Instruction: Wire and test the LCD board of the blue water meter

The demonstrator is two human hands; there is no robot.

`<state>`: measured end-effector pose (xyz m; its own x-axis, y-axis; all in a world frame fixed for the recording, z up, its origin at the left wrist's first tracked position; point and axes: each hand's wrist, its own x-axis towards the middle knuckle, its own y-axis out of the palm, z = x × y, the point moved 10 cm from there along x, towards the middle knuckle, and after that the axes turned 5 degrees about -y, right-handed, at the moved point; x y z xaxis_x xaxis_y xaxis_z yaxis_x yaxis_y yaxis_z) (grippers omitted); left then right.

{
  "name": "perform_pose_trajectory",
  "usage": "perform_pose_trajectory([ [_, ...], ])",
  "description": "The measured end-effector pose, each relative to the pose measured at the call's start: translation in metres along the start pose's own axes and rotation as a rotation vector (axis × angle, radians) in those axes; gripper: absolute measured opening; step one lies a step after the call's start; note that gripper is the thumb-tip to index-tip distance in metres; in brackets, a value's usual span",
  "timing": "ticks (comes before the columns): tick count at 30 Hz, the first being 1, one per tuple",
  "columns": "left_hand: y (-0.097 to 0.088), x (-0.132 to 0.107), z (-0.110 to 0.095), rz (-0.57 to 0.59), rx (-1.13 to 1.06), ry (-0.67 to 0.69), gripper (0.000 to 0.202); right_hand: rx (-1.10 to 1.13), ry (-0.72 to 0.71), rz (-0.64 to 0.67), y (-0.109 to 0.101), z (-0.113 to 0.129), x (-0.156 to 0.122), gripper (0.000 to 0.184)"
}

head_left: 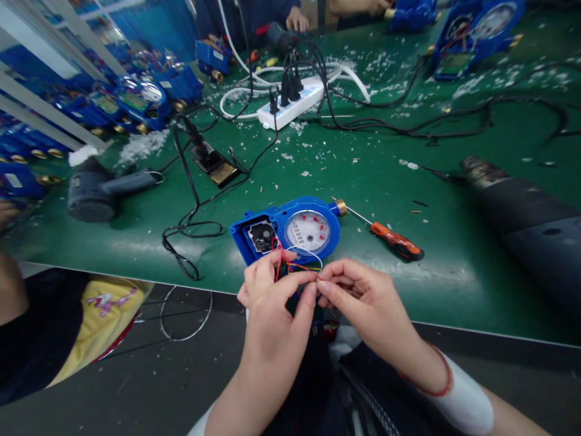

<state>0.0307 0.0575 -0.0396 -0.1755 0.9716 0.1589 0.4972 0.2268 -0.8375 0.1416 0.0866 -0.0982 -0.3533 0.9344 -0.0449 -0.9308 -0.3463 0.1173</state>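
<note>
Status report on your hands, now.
Left hand, right hand pinching coloured wires at blue water meter. Orange-handled screwdriver beside meter, apart from hands.

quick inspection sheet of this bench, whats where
surface: green bench mat, marked and littered
things: blue water meter lying face up, thin coloured wires at its lower edge, orange-handled screwdriver beside it
clutter: white flakes scattered across the mat
hands: left hand and right hand pinch the wires in their fingers
cables: black cords plugged into a white power strip
surroundings: heat gun, soldering iron stand, more blue meters, a co-worker's hand across the bench
</note>
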Motion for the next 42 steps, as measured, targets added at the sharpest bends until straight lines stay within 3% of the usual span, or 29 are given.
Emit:
perform_pose_trajectory([
  [9,-0.001,-0.001,0.015,0.049,-0.193,-0.094,0.012,-0.268,-0.166,0.002,0.001,0.014,-0.006,0.007],
  [28,0.003,-0.009,0.015,0.14,-0.192,-0.025,0.013,-0.26,-0.189,-0.073,0.003,0.012,-0.006,0.008],
  [42,0.002,-0.009,0.016,0.141,-0.184,-0.006,0.015,-0.199,-0.213,-0.136,0.002,0.011,-0.008,0.01],
])
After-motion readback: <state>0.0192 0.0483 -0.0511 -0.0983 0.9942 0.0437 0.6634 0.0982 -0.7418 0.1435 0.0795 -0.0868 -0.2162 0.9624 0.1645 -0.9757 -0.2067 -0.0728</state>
